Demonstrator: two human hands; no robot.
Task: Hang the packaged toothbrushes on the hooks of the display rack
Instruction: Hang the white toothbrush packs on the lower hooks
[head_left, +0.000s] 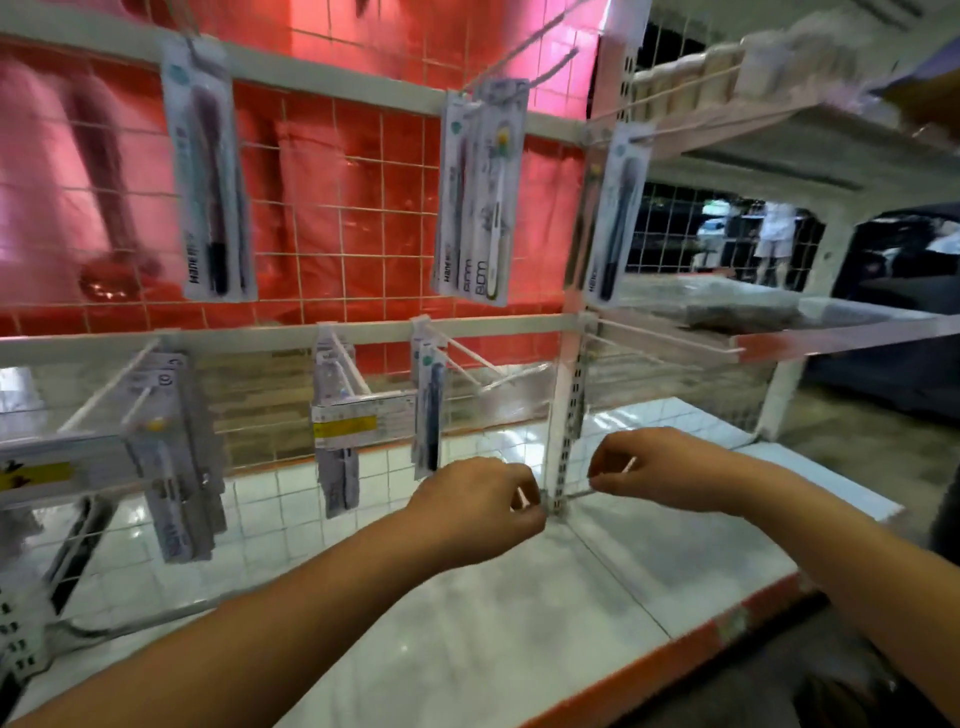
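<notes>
Packaged toothbrushes hang on white hooks of the wire display rack: one pack at upper left, a pair at upper middle, another by the upright post. Lower rail hooks carry more packs. My left hand and my right hand are low at the foot of the post, fingers curled round a thin white wire hook held between them. Neither hand holds a toothbrush pack.
A white bottom shelf with an orange front edge lies under my arms. Side shelves with goods stand to the right. Red sheeting shows behind the grid. People stand far off at the right, beyond the mesh.
</notes>
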